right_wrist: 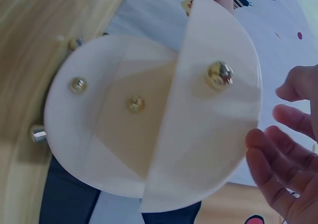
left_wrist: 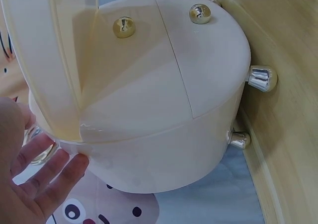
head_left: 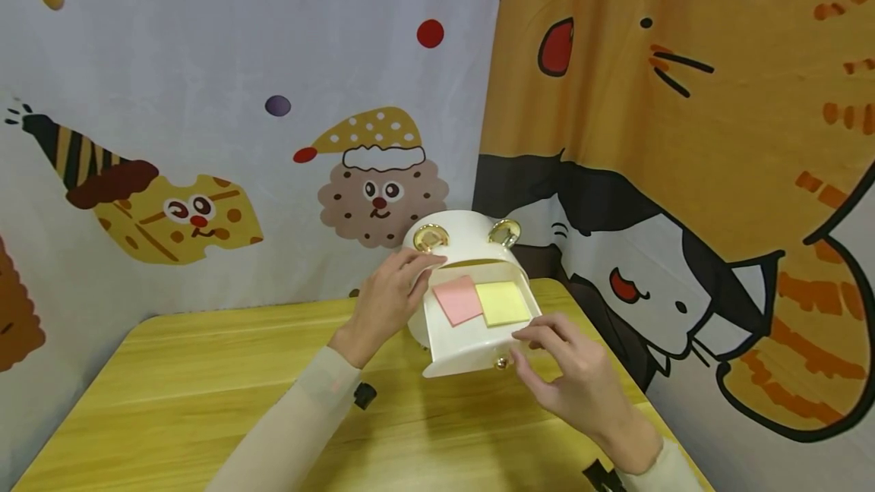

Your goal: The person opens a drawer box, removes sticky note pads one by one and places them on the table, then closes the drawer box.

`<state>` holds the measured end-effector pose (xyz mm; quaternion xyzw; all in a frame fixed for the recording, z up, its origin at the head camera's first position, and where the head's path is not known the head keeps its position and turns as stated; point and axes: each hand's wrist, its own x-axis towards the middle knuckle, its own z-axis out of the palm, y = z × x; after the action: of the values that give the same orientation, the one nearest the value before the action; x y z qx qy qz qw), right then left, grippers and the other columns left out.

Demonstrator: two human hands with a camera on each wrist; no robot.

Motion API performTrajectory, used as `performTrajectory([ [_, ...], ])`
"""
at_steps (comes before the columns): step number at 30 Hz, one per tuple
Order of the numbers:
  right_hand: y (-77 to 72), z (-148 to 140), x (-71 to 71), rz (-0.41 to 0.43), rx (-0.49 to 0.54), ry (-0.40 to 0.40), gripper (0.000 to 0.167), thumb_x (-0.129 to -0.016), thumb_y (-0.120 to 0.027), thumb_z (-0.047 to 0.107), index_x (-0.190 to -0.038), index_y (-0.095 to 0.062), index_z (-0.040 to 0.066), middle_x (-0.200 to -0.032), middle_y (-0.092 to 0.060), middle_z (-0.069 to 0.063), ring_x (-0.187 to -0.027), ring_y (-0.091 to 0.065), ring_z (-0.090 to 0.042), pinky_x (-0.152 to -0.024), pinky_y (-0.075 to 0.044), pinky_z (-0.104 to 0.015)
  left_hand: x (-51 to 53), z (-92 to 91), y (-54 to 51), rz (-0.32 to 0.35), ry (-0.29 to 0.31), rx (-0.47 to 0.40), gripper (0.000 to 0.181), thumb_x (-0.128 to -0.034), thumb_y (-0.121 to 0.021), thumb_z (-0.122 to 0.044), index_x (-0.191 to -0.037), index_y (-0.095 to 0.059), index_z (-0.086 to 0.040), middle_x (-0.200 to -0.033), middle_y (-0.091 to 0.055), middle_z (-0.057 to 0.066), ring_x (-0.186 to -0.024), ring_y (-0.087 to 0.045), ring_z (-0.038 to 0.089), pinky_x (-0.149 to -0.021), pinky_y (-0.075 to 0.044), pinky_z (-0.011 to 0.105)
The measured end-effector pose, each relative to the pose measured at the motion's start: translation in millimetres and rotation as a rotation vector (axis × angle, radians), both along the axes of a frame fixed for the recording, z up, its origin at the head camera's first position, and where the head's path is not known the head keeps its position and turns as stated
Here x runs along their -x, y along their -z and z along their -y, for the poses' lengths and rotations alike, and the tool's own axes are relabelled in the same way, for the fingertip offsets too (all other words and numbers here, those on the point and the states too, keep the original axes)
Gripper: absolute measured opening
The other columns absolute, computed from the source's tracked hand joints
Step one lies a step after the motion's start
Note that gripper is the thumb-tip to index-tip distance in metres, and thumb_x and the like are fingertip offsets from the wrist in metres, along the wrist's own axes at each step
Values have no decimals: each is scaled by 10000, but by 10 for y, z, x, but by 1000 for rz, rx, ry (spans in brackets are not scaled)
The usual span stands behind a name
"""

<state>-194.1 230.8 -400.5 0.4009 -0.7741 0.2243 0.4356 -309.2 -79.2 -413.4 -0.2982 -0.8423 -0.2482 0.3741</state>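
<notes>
A small white drawer box (head_left: 472, 225) with gold ear-like rings stands on the table, its top drawer (head_left: 472, 340) pulled out. Inside lie a pink sticky-note pad (head_left: 458, 300) and a yellow sticky-note pad (head_left: 503, 303), side by side. My left hand (head_left: 391, 296) rests its fingertips on the box's side near the drawer opening, fingers loosely bent. At the drawer front's right edge is my right hand (head_left: 577, 380), thumb and fingers apart; the fingertips are at or touching the rim. A gold knob (right_wrist: 219, 75) sits on the drawer front.
Lower drawers with gold knobs (left_wrist: 123, 27) are closed, and gold feet (left_wrist: 262, 78) hold the box up. The wooden table (head_left: 225, 378) meets cartoon-printed curtains (head_left: 273, 36) at the back and right. Black straps (head_left: 365, 395) show by both wrists.
</notes>
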Motion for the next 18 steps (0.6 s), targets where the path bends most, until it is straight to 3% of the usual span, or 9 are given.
performTrajectory([
  [6,-116,-52,33,54,-31,66,259,-1113,-710,348,-1071,-835,125,-1061,-770,-6,-759,-764,-138,-682,-658,-230,-3,-2,6,5,3,3,314,-1128,-761,-84,-1407,-839,-205,-1270,-810,55,-965,-731,213,-694,-618,327],
  [10,-209,-88,61,119,-76,98,140,-1030,-822,262,-1095,-833,138,-1097,-780,-3,-802,-759,-141,-691,-654,-245,-1,-1,13,21,-1,4,319,-1136,-749,-86,-1415,-836,-214,-1275,-807,51,-979,-732,213,-703,-621,331],
  [18,-371,-107,186,128,-142,138,278,-856,-970,166,-1100,-837,170,-1094,-785,16,-834,-745,-118,-647,-599,-224,-1,0,4,-15,-2,-3,318,-1124,-766,-86,-1405,-841,-215,-1267,-809,51,-989,-741,215,-689,-625,326],
])
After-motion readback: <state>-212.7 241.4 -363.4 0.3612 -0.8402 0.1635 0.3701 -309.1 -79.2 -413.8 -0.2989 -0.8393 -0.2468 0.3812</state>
